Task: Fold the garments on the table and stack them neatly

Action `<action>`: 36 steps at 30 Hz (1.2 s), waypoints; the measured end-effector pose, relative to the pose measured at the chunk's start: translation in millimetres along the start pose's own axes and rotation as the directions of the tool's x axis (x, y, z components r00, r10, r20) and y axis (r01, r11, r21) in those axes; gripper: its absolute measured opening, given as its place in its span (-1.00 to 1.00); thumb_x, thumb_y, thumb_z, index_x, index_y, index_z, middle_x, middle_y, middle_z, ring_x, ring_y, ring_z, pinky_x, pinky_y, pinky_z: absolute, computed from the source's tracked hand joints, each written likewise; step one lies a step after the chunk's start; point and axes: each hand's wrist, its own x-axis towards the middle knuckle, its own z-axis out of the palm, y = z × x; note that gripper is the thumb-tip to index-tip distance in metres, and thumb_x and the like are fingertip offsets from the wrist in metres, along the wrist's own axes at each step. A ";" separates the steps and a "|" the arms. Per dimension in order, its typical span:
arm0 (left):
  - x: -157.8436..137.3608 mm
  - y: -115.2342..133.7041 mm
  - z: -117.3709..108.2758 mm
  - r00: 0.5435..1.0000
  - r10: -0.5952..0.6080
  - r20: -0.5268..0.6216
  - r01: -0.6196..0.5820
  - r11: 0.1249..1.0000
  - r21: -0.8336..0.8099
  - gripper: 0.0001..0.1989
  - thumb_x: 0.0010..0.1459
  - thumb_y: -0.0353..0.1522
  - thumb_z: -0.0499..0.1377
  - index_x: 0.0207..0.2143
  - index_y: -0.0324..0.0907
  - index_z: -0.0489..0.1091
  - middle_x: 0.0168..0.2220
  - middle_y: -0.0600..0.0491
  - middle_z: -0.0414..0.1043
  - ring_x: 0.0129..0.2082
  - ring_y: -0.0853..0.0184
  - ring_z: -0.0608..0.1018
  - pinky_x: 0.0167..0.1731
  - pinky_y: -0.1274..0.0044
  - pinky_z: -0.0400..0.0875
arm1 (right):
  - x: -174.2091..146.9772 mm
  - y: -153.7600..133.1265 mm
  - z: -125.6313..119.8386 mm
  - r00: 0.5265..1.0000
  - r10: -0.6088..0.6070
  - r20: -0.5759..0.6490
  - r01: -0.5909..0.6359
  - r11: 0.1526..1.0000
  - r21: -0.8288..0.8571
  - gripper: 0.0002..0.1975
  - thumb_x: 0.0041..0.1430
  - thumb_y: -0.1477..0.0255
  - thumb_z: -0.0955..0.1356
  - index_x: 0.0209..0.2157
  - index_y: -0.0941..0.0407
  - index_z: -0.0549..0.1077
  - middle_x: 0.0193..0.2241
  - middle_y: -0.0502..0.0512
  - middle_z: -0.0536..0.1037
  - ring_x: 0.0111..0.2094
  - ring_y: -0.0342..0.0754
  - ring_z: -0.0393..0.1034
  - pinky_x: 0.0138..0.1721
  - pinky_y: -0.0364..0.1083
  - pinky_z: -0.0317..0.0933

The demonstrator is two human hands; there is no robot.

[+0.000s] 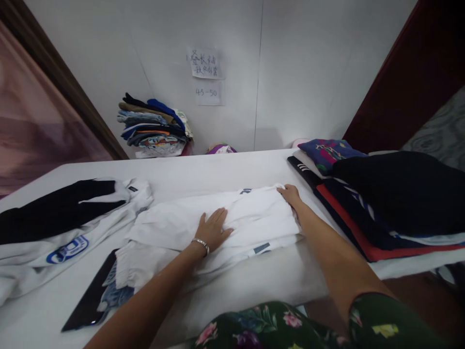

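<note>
A white garment (254, 213), folded into a long strip with small dark prints, lies across the middle of the table. My left hand (212, 231), with a bracelet at the wrist, rests flat on its middle, fingers spread. At the garment's far right corner, my right hand (291, 196) pinches the edge of the cloth; its thumb is partly hidden. The garment's gathered left end overlaps some blue denim (115, 293) and a dark flat glossy object (89, 303).
Left on the table (203, 174) lies a black and white garment (61, 208) with a blue logo. Folded clothes (363, 213) are stacked at the right. Another clothes pile (156, 123) stands behind the table, near handwritten paper signs (206, 64) on the wall.
</note>
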 end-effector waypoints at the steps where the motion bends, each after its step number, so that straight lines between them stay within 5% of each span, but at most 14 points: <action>1: 2.0 0.2 0.3 1.000 -0.006 0.013 0.007 1.000 -0.005 -0.40 0.25 -0.14 -0.01 0.30 -0.11 0.08 0.33 -0.09 0.05 0.31 0.13 0.14 0.25 0.07 -0.07 | 0.3 3.7 0.8 1.000 0.013 -0.003 -0.013 0.999 -0.031 -0.74 0.13 0.25 0.30 -0.48 0.14 0.45 -0.51 0.13 0.51 -0.35 0.02 0.39 -0.32 -0.09 0.22; 6: 4.5 2.3 1.5 0.997 -0.024 0.069 0.025 0.999 -0.022 -0.38 0.26 -0.12 -0.03 0.32 -0.13 0.03 0.35 -0.08 -0.01 0.33 0.16 0.10 0.26 0.08 -0.07 | -1.9 12.3 -2.4 1.000 -0.027 0.003 0.027 0.997 -0.072 -0.77 0.11 0.27 0.32 -0.38 0.14 0.52 -0.40 0.23 0.57 -0.26 0.12 0.45 -0.21 0.00 0.28; 10: 2.8 2.3 3.0 0.999 -0.022 0.042 0.023 0.999 -0.027 -0.38 0.26 -0.12 -0.03 0.31 -0.12 0.04 0.34 -0.06 0.01 0.32 0.15 0.11 0.26 0.09 -0.07 | -13.7 -1.7 -19.1 0.984 -0.175 -0.045 0.172 0.983 -0.067 -0.54 0.20 0.23 0.25 0.02 0.20 0.43 -0.02 0.31 0.50 -0.02 0.14 0.40 0.00 0.10 0.25; 13: 2.8 1.7 4.5 0.999 -0.015 0.029 0.016 0.999 -0.032 -0.38 0.26 -0.12 -0.03 0.31 -0.13 0.04 0.34 -0.08 0.02 0.32 0.13 0.12 0.26 0.07 -0.07 | -32.2 -22.8 -22.5 0.911 -0.406 -0.076 0.398 0.912 -0.098 -0.47 0.25 0.17 0.22 0.19 0.10 0.28 0.28 0.21 0.19 0.29 0.12 0.02 0.24 0.15 -0.02; 16: 3.4 1.1 6.0 1.000 -0.016 0.019 0.017 0.999 -0.039 -0.38 0.26 -0.11 -0.02 0.31 -0.12 0.04 0.34 -0.08 0.04 0.32 0.13 0.13 0.26 0.08 -0.07 | -53.1 -35.5 -6.2 0.804 -0.589 0.075 0.590 0.778 -0.218 -0.45 0.28 0.14 0.21 0.24 0.02 0.21 0.33 0.15 0.08 0.36 0.12 -0.19 0.28 0.24 -0.22; 20: 4.2 0.7 7.7 1.000 -0.024 0.011 0.025 0.998 -0.062 -0.38 0.27 -0.09 -0.03 0.31 -0.09 0.05 0.33 -0.07 0.05 0.32 0.13 0.13 0.27 0.11 -0.07 | -68.2 -28.1 25.3 0.795 -0.504 0.337 0.600 0.733 -0.321 -0.47 0.30 0.15 0.19 0.24 0.05 0.22 0.30 0.20 0.14 0.33 0.15 -0.08 0.27 0.26 -0.20; 30: -1.7 6.9 6.8 0.998 -0.051 0.041 0.056 0.987 -0.148 -0.34 0.25 -0.05 -0.05 0.32 -0.11 0.00 0.36 -0.04 -0.02 0.34 0.16 0.07 0.28 0.08 -0.15 | -81.5 -37.3 33.7 0.824 -0.483 0.295 0.558 0.782 -0.278 -0.47 0.31 0.09 0.12 0.20 0.02 0.28 0.31 0.16 0.13 0.34 0.17 -0.10 0.24 0.35 -0.19; 34: -2.6 8.9 3.1 0.997 -0.040 0.066 0.051 0.982 -0.180 -0.29 0.23 0.01 -0.07 0.32 -0.12 -0.03 0.36 -0.06 -0.04 0.34 0.16 0.04 0.28 0.09 -0.16 | -107.7 -51.0 57.7 0.655 -0.682 0.325 0.752 0.631 -0.189 -0.45 0.29 0.09 0.14 0.24 -0.01 0.22 0.32 0.13 0.10 0.33 0.14 -0.06 0.25 0.29 -0.13; 36: -4.7 7.2 1.2 0.997 -0.029 0.069 0.041 0.982 -0.183 -0.28 0.23 0.02 -0.07 0.32 -0.13 -0.03 0.36 -0.05 -0.03 0.35 0.16 0.04 0.28 0.10 -0.14 | -117.7 -51.2 69.5 0.607 -0.718 0.341 0.793 0.576 -0.199 -0.42 0.28 0.08 0.14 0.25 0.01 0.21 0.30 0.16 0.14 0.31 0.15 -0.01 0.24 0.28 -0.10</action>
